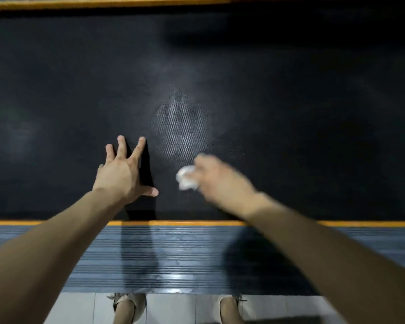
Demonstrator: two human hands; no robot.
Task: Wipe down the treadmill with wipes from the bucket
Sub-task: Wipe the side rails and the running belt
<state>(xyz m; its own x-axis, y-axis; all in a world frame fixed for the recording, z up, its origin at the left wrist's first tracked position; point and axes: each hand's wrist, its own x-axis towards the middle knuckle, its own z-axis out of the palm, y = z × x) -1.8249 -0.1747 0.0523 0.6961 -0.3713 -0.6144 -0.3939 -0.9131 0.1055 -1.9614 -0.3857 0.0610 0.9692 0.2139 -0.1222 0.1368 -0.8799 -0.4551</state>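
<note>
The treadmill's black textured belt [220, 78] fills most of the head view. My left hand [124, 171] lies flat on the belt near its front edge, fingers spread and straight. To its right, my right hand [218, 178] grips a crumpled white wipe [186, 177] against the belt; this hand is blurred by motion. The bucket is out of view.
An orange stripe [173, 222] borders the belt's near side, then a ribbed grey side rail [185, 253]. Another orange stripe [103, 4] runs along the far side. My two shoes [126, 305] stand on white floor tiles [171, 309] below the rail.
</note>
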